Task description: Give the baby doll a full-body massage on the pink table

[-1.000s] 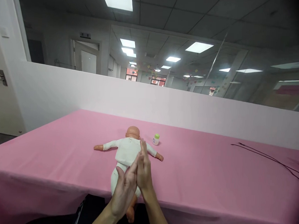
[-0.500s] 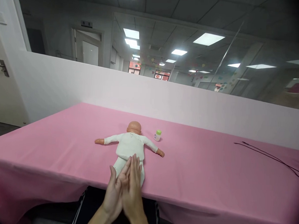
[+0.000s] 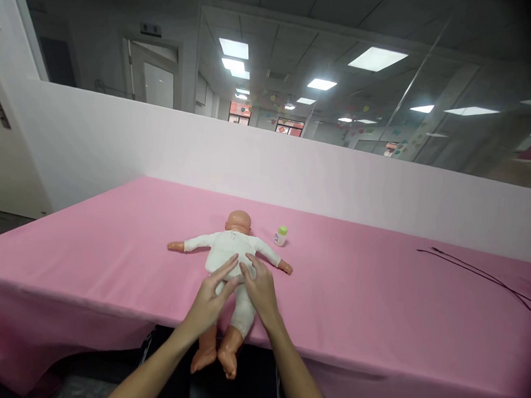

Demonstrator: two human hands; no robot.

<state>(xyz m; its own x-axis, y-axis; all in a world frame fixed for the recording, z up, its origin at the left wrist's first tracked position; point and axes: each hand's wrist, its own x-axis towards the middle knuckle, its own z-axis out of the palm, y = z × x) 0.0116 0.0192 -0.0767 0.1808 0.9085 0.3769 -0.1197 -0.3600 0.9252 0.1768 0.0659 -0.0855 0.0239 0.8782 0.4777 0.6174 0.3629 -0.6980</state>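
Note:
A baby doll point(image 3: 227, 247) in white clothes lies face down on the pink-covered table, its arms spread and its bare feet sticking out over the front edge. Over the left side of its lower back is my left hand point(image 3: 214, 288), fingers stretched out. My right hand point(image 3: 260, 285) mirrors it on the right side, fingers also apart. Neither hand holds anything; whether the fingertips touch the white top I cannot tell. Beyond the doll's right-hand arm stands a small clear bottle point(image 3: 281, 236) with a green cap.
A pink cloth point(image 3: 353, 298) covers the table and hangs over its front edge. Thin black cables point(image 3: 479, 272) lie at the far right. Behind the table runs a white wall point(image 3: 293, 171) with a window above. At the left is a door point(image 3: 5, 150).
My hands were pressed together palm to palm above the doll's legs. They have parted and moved forward over its lower back, uncovering its legs and feet.

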